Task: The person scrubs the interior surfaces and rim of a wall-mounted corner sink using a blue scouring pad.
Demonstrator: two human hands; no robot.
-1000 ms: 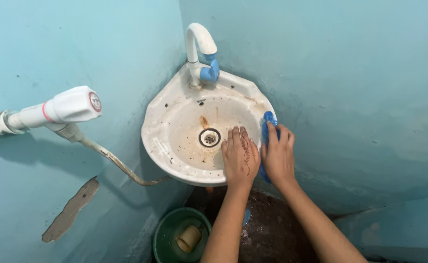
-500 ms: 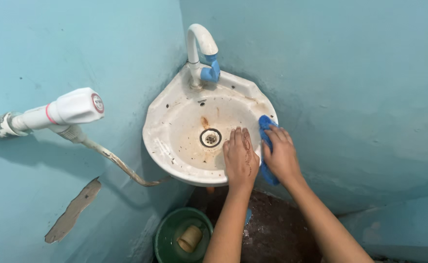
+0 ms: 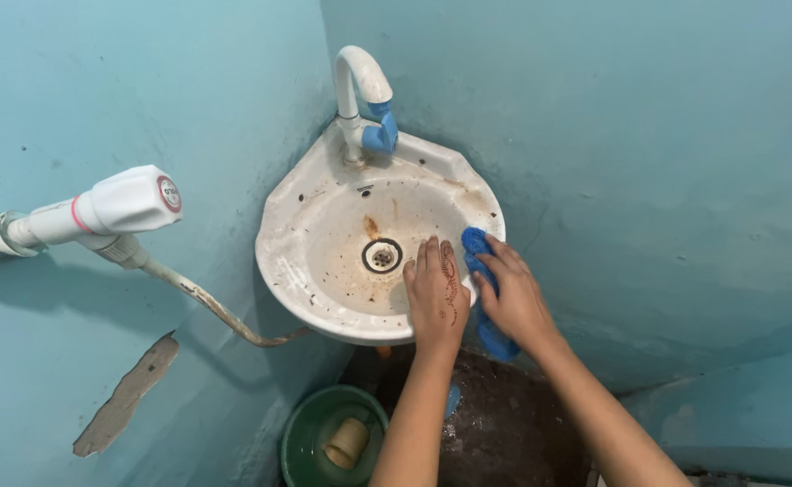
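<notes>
Glossy stained ceramic sink (image 3: 297,243); soft blue cloth (image 3: 479,248); smooth plastic tap (image 3: 360,90); matt wall (image 3: 639,135).

Both your forearms reach up from the bottom edge, bare to the elbow, running side by side and converging. Your left hand (image 3: 435,293) lies palm down, fingers straight and close together, pointing away from you, a dark reddish pattern across its back. Your right hand (image 3: 511,296) sits just beside it, almost touching, wrist angled inward, fingers curled and pressed over a blue cloth (image 3: 484,298) at the sink's (image 3: 280,236) right rim.
</notes>
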